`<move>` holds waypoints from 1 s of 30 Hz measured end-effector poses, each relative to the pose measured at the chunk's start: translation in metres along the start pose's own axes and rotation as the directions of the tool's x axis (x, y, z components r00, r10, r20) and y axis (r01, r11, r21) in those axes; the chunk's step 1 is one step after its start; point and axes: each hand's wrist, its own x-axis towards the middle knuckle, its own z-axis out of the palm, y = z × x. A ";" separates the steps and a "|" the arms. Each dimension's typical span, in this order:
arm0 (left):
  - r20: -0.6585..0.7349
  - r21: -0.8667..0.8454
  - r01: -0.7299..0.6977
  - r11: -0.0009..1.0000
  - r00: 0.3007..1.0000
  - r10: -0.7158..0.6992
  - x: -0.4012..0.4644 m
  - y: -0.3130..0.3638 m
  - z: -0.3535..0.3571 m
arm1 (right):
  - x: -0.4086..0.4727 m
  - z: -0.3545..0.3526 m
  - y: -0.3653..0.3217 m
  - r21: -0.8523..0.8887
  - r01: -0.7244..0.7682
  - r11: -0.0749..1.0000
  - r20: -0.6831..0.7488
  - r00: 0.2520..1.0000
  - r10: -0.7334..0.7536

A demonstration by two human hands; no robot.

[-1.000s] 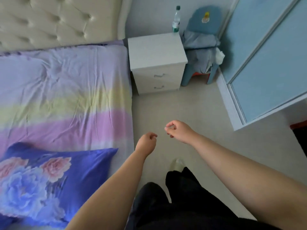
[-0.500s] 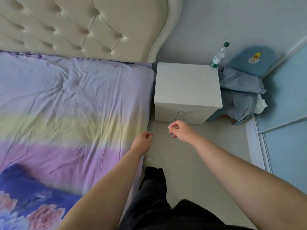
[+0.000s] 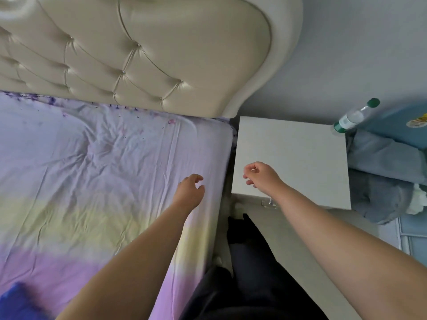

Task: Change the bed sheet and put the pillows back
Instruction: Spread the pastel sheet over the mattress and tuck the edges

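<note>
At six o'clock I see dark trousers (image 3: 249,285) between the bed and the nightstand; the feet are too dim to make out. At seven o'clock a dark blue pillow (image 3: 18,301) is cut off by the frame corner, only a blurred edge showing. My left hand (image 3: 189,192) hangs over the bed sheet (image 3: 92,181) near its right edge, grip loosely curled and holding nothing; I cannot tell whether it touches the cloth. My right hand (image 3: 261,176) is over the white nightstand (image 3: 300,153), fingers curled, nothing visible in them. The sheet, wrinkled, in lilac, yellow and pink bands, covers the mattress up to the tufted headboard (image 3: 138,54) at twelve o'clock. At two o'clock a bottle (image 3: 353,117) with a green cap stands on the nightstand's far corner; its contents are unclear. Beyond it lies bundled grey cloth (image 3: 383,179).
</note>
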 end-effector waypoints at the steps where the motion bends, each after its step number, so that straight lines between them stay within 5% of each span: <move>1: -0.014 0.036 0.009 0.999 1.000 -0.008 0.017 0.007 -0.003 | 0.023 -0.004 -0.007 -0.007 0.003 1.000 0.007 1.000 -0.003; 11: 0.023 0.323 -0.059 0.945 0.998 0.055 0.169 0.064 -0.017 | 0.201 -0.018 -0.055 0.068 -0.076 0.995 0.075 0.995 0.071; 18: 0.081 0.308 -0.064 0.949 0.996 0.041 0.244 0.058 0.014 | 0.300 0.025 -0.028 0.259 -0.248 0.933 0.188 0.961 0.203; 24: 0.137 0.301 -0.012 0.953 0.990 -0.030 0.272 0.028 0.055 | 0.371 0.063 0.005 0.303 -0.448 0.841 0.097 0.892 0.441; 30: 0.075 0.140 -0.010 0.990 0.997 0.000 0.276 -0.007 0.077 | 0.402 0.089 0.020 0.500 -0.449 0.741 0.065 0.872 0.485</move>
